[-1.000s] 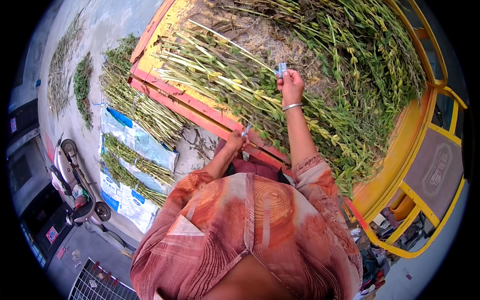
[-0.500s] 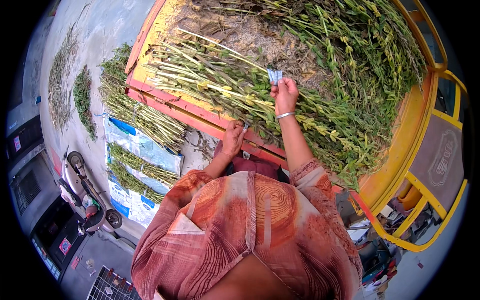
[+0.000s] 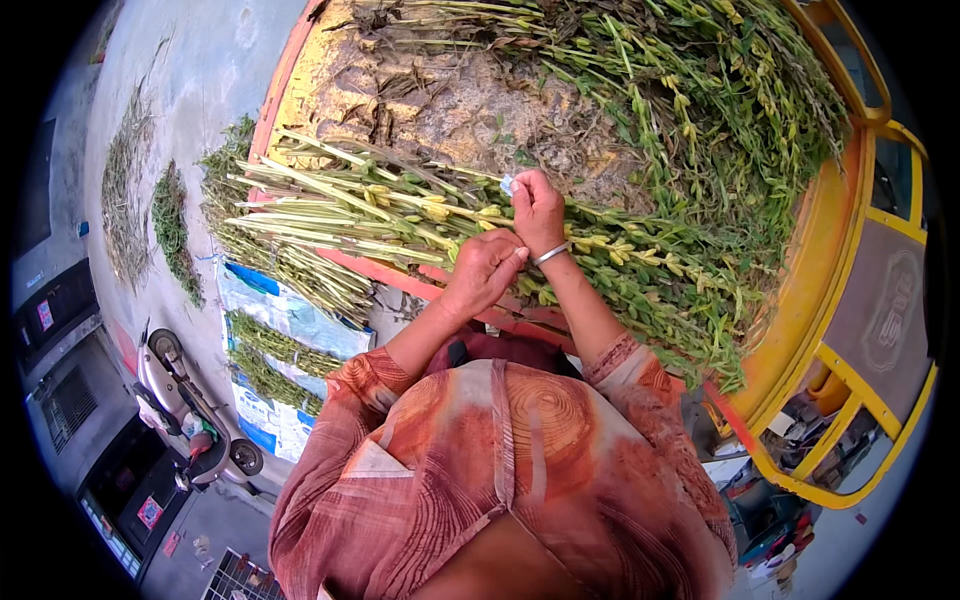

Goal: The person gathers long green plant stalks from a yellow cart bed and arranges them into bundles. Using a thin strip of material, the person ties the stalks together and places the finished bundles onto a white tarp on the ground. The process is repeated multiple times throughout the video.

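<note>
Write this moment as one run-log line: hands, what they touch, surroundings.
left hand: on stalks | right hand: pinching small pale item | stalks on cart bed | scooter lower left

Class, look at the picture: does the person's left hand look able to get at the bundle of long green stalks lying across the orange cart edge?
Probably yes. The left hand already lies over the bundle of long green stalks, beside the right hand, and nothing stands between them.

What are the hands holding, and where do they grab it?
The right hand pinches a small pale strip by its end, above the green stalks. The left hand rests curled on the stalks; whether it grips one cannot be told.
</note>
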`<action>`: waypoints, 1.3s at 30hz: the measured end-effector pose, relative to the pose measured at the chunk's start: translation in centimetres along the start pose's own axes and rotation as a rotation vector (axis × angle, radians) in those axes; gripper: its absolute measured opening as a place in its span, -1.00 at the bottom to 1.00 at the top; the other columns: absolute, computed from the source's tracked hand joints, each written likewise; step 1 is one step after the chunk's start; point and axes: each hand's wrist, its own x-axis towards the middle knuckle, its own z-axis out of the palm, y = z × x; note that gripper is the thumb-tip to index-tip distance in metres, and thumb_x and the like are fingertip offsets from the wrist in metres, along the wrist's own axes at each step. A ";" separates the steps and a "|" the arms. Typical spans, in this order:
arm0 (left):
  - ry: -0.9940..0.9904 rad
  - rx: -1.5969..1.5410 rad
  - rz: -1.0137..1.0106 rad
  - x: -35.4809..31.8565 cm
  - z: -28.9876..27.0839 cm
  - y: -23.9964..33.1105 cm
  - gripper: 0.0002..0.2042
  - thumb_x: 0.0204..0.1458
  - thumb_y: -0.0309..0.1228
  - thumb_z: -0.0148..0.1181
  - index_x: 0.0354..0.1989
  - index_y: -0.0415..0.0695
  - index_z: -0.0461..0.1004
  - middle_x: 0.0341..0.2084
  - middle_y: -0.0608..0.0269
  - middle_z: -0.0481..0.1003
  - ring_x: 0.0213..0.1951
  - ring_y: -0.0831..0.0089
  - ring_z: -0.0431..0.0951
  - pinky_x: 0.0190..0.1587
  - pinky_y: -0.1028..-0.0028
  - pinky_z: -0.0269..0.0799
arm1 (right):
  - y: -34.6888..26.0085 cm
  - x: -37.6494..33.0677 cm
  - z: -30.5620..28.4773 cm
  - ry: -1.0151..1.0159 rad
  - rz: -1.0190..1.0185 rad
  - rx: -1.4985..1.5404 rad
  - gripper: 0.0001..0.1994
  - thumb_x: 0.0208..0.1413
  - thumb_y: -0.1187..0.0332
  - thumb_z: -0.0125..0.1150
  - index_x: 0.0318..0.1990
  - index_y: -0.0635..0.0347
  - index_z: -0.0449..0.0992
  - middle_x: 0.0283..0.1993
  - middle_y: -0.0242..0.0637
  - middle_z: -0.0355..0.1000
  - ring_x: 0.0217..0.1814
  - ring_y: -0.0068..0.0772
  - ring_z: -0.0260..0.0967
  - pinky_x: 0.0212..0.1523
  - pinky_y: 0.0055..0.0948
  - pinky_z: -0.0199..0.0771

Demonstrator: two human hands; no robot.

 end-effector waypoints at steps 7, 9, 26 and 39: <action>0.013 -0.001 -0.316 5.4 0.3 -8.6 -0.82 0.04 -0.55 0.05 -0.60 -0.30 0.39 -0.72 0.19 0.39 -0.69 0.45 0.44 -0.60 0.45 0.32 | 7.7 3.8 1.8 0.060 0.433 0.377 -0.94 0.08 0.47 0.06 -0.36 0.26 0.37 -0.55 -0.17 0.40 -0.58 -0.32 0.35 -0.51 -0.34 0.34; -0.013 -0.122 -0.447 7.0 -0.5 -7.9 -0.82 0.04 -0.54 0.04 -0.59 -0.31 0.40 -0.72 0.18 0.39 -0.68 0.47 0.46 -0.59 0.46 0.33 | 3.5 3.8 0.6 0.125 0.162 0.020 -0.94 0.08 0.47 0.05 -0.37 0.25 0.36 -0.55 -0.14 0.39 -0.56 -0.20 0.37 -0.50 -0.29 0.34; -0.557 0.870 0.224 6.6 -3.7 -4.1 -0.93 -0.19 -0.46 0.19 -0.48 -0.06 0.53 -0.19 0.44 0.44 -0.08 0.41 0.40 0.00 0.28 0.29 | 3.2 -4.4 -0.4 0.119 0.412 0.840 -0.88 0.27 0.39 -0.11 -0.33 0.17 0.27 -0.60 -0.50 0.13 -0.63 -0.74 0.04 -0.63 -0.68 0.06; -0.410 1.100 0.316 6.3 -3.3 -5.8 -0.82 -0.22 -0.35 0.18 -0.46 -0.18 0.56 0.05 0.18 0.29 0.09 0.12 0.23 0.11 0.12 0.15 | 1.0 -9.2 1.2 0.212 0.204 0.115 -0.91 0.20 0.41 -0.06 -0.31 0.21 0.33 -0.54 -0.24 0.30 -0.53 -0.33 0.33 -0.47 -0.38 0.32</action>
